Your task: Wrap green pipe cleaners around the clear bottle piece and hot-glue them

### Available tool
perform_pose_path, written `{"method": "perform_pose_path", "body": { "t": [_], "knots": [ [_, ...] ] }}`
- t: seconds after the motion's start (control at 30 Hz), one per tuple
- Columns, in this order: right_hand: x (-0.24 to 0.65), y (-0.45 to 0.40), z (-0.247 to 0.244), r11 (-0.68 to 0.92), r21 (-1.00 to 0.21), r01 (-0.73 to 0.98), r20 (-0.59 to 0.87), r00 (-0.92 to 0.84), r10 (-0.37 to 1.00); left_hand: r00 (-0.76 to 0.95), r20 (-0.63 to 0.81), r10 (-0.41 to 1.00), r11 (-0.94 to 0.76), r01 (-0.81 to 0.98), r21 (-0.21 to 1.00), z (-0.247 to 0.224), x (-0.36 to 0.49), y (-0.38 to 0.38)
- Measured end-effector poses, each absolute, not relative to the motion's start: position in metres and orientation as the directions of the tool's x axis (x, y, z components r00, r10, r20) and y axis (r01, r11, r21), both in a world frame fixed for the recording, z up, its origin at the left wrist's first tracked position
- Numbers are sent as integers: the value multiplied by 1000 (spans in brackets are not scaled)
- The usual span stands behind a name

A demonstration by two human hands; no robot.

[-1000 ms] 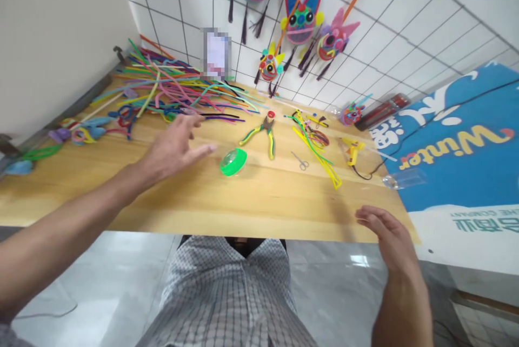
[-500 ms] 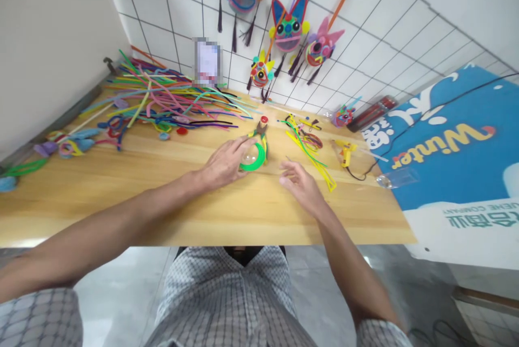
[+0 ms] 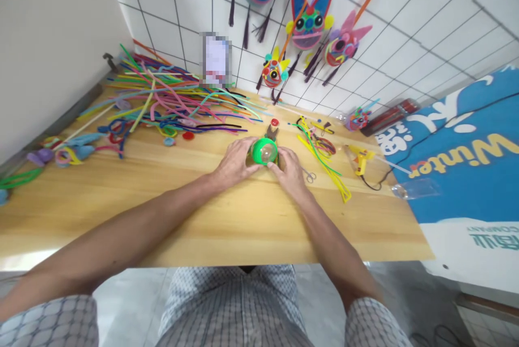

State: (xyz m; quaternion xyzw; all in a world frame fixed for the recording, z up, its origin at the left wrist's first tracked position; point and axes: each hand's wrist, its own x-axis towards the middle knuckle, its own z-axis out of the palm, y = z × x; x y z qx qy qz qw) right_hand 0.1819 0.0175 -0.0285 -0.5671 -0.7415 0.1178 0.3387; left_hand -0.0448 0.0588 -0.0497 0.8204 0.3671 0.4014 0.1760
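Note:
A clear plastic ball wrapped with green pipe cleaner [image 3: 264, 151] is between my two hands over the middle of the table. My left hand [image 3: 235, 162] curls around its left side. Against its right and near side, my right hand [image 3: 288, 171] presses with thumb and fingers. Just beyond the ball lie pliers [image 3: 271, 132], their handles mostly hidden under it. A small red-topped piece [image 3: 274, 122] sits at the pliers' tip. Small scissors [image 3: 310, 177] lie right of my right hand, partly covered by it.
A heap of coloured pipe cleaners [image 3: 174, 93] covers the back left. Yellow and green pipe cleaners [image 3: 324, 160] and a yellow glue gun [image 3: 360, 160] lie to the right. Decorated animal-head ornaments [image 3: 310, 22] hang on the tiled wall beside a blurred phone-like panel [image 3: 217, 59].
My right hand has moved left onto the ball, which both hands now hold. The green band has turned, and the scissors have come into view. The camera view has shifted slightly.

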Motion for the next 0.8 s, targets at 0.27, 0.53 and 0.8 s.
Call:
{"method": "perform_pose_path", "body": {
  "t": [0.27,0.53,0.8],
  "knots": [
    [182,19,-36,331,-522,786,367,-144,919,490,447,748,-654,431,622,-41,-45,57],
    [180,13,-30,336,-585,738,370,-126,920,489,456,744,-662,446,602,-40,-43,57],
    [178,9,-18,407,-505,761,500,-126,857,480,472,739,-664,407,627,-41,-41,58]
  ]
}}
